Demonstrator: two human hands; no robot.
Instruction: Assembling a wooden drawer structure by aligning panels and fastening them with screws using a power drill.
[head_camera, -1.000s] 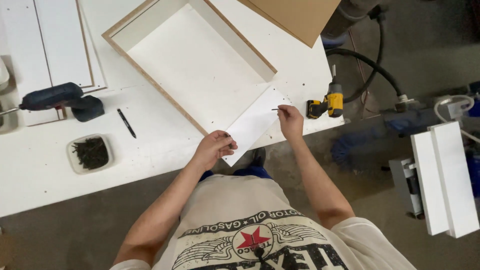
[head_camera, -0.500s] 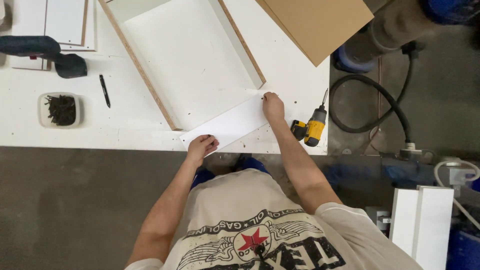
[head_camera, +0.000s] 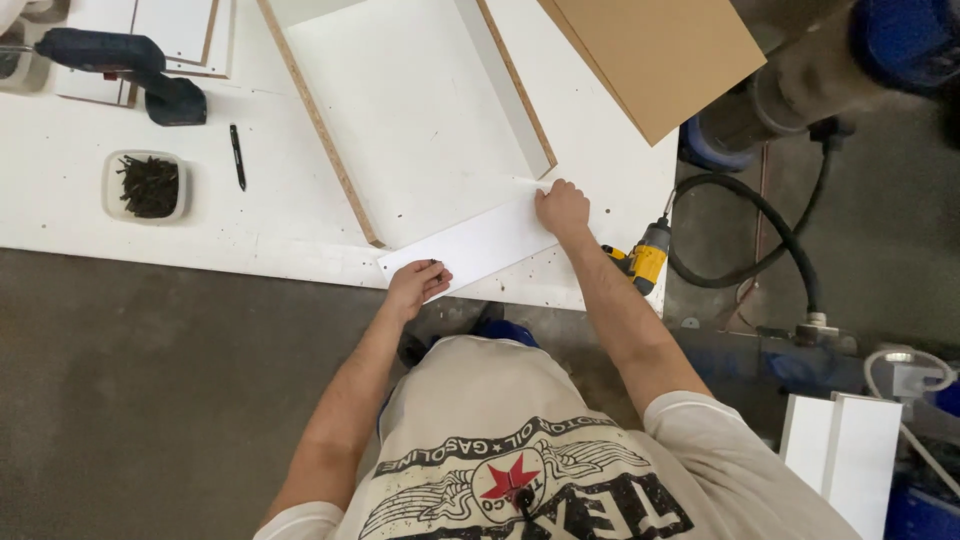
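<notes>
A white rectangular panel (head_camera: 470, 243) lies flat at the near edge of the white worktable (head_camera: 250, 235), against the open end of a white drawer box (head_camera: 410, 110) with raw chipboard edges. My left hand (head_camera: 418, 285) grips the panel's near-left corner. My right hand (head_camera: 562, 208) presses on the panel's far-right end, where it meets the drawer's right side. A yellow and black drill (head_camera: 645, 258) lies on the table just right of my right forearm.
A small tray of dark screws (head_camera: 148, 185), a black pen (head_camera: 237, 156) and a dark blue drill (head_camera: 120, 65) lie at the left. A brown board (head_camera: 655, 55) overhangs the table's far right. A black hose (head_camera: 770, 235) and white panels (head_camera: 850, 455) are on the floor.
The view has shifted, so the table sits higher and more to the left. Both hands have kept hold of the panel, which now lies closer against the drawer's open end.
</notes>
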